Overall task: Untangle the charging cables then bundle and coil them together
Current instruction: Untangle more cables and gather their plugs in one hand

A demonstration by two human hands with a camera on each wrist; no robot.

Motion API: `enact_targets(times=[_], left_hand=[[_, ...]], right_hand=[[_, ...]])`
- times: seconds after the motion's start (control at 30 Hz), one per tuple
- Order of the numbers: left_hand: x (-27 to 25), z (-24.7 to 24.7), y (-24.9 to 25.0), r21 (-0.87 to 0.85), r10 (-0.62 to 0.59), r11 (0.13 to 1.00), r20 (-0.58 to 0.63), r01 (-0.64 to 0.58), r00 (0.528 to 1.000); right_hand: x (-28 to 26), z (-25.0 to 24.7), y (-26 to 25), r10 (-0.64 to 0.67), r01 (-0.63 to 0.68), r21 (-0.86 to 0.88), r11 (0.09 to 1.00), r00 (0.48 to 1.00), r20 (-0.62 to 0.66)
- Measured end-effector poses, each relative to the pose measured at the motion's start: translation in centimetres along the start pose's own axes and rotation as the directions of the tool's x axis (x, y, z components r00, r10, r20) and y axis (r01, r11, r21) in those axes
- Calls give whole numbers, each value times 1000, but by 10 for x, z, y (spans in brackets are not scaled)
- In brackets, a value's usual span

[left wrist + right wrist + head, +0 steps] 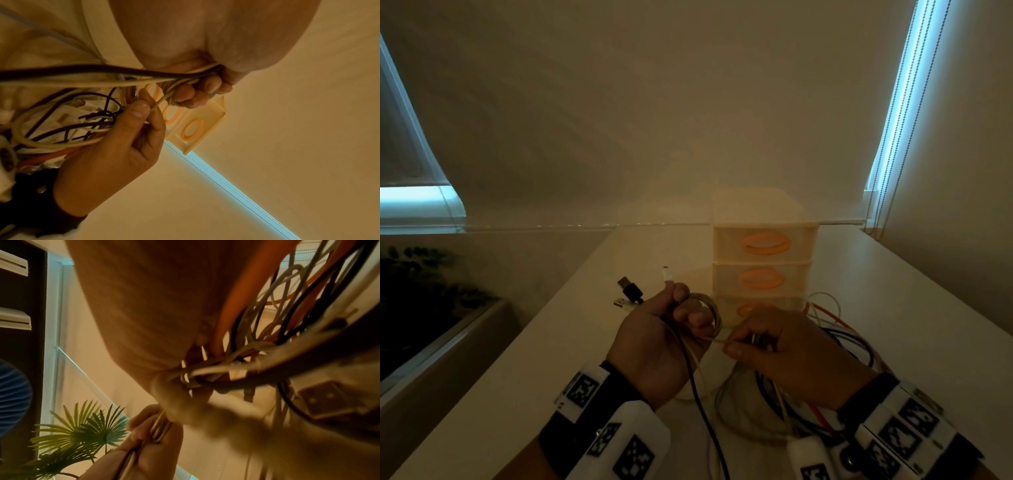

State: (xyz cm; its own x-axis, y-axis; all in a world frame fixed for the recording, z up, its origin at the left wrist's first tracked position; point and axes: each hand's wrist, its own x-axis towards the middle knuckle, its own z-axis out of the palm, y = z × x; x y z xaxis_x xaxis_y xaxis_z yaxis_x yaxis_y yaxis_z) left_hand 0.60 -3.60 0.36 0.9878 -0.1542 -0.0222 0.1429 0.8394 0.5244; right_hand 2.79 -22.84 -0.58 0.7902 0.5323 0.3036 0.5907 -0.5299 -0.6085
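Over a white desk (585,342), the left hand (654,339) grips gathered cable ends (631,294) and a small pale coil (709,308), while the right hand (787,346) pinches one pale strand amid loose cables (852,342). Bundling looks begun; most cable seems still uncoiled beside the small drawers (763,243).

Drawer unit (763,240) behind cables (825,342) — on table (551,359).

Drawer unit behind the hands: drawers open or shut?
Shut, the two visible: the fronts of the drawer unit sit flush, orange handles facing out. The hands and cables hide most of the bottom drawer.
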Motion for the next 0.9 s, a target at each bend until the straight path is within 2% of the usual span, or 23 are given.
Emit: enact_targets(times=[0.13, 0.23, 0.37, 0.6, 0.73, 0.9], left_hand=[[-1, 0, 7, -2, 43, 999, -17, -43, 999], [0, 0, 14, -17, 82, 996, -41, -83, 996], [3, -3, 14, -17, 123, 992, -96, -125, 988], [11, -25, 59, -116, 267, 947, -237, -300, 934], [11, -30, 64, -94, 303, 940, -215, -328, 929], [10, -20, 47, -52, 265, 960, -152, -275, 952]], right_hand=[[-5, -10, 0, -84, 85, 29, 996, 996, -30], [-9, -20, 1, -79, 80, 36, 996, 997, -28], [-12, -25, 2, -148, 146, -79, 986, 989, -29], [-14, -47, 10, -160, 145, -132, 981, 980, -115], [-11, -52, 16, -210, 177, -214, 961, 967, -141], [-15, -51, 16, -188, 168, -142, 975, 972, -144]])
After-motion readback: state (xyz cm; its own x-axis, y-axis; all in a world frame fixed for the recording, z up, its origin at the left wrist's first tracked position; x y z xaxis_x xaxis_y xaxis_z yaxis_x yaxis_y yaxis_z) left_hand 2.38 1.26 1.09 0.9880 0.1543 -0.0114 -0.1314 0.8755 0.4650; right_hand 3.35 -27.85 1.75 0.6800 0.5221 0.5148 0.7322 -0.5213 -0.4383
